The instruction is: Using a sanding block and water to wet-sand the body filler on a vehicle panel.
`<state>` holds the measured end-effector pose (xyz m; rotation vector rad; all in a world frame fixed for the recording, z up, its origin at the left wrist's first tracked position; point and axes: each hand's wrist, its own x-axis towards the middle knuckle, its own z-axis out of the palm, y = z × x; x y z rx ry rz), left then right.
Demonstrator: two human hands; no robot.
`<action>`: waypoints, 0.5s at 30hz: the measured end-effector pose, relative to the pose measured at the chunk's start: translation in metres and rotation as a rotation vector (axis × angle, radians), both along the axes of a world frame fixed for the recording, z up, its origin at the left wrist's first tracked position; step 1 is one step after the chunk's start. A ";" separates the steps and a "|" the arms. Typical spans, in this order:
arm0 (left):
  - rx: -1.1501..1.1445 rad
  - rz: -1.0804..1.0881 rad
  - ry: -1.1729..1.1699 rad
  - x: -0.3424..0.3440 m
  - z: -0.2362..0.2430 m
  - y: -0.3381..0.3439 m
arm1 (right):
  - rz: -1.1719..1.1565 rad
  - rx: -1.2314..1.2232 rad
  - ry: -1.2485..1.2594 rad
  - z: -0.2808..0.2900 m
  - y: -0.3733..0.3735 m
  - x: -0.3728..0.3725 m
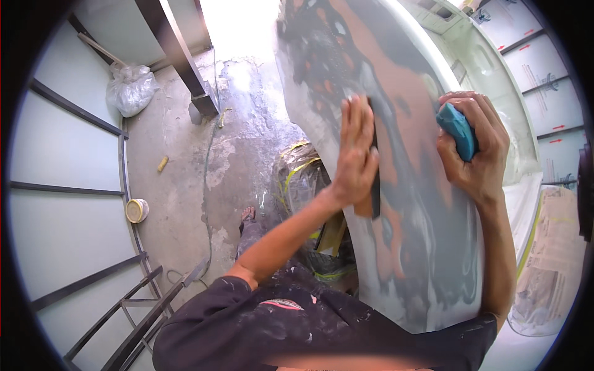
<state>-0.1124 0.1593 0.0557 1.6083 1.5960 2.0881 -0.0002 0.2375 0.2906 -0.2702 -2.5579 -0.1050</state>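
A curved car body panel [411, 247], patched in grey, white and copper tones with wet-looking streaks, runs up the middle. My left hand [357, 151] lies along a long, narrow sanding block [365, 206], fingers stretched and close together, pressing it to the panel. The block's dark edge shows beside the thumb, and its underside is hidden. At the panel's right edge, my right hand [484, 145] is closed around a soft blue sponge [456, 131]. That sponge is held just above or against the panel; I cannot tell which.
Plastic sheeting with yellow tape [297, 162] covers something under the panel's left side. A metal post [179, 52], hose [208, 185], white tub [137, 211] and plastic bag [132, 90] are to the left. Taped paper [550, 247] covers a part at right.
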 end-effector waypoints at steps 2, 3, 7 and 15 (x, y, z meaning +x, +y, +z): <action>0.079 0.104 0.024 -0.068 -0.001 0.066 | -0.015 -0.039 -0.031 0.003 -0.002 0.000; 0.044 0.183 0.016 -0.119 -0.012 0.115 | -0.015 -0.078 0.006 0.001 -0.002 0.001; -0.231 0.492 0.125 -0.366 -0.027 0.201 | 0.089 -0.194 0.057 0.005 -0.011 -0.018; -0.095 0.105 -0.081 0.014 -0.021 0.009 | 0.001 -0.036 -0.008 -0.005 0.006 0.006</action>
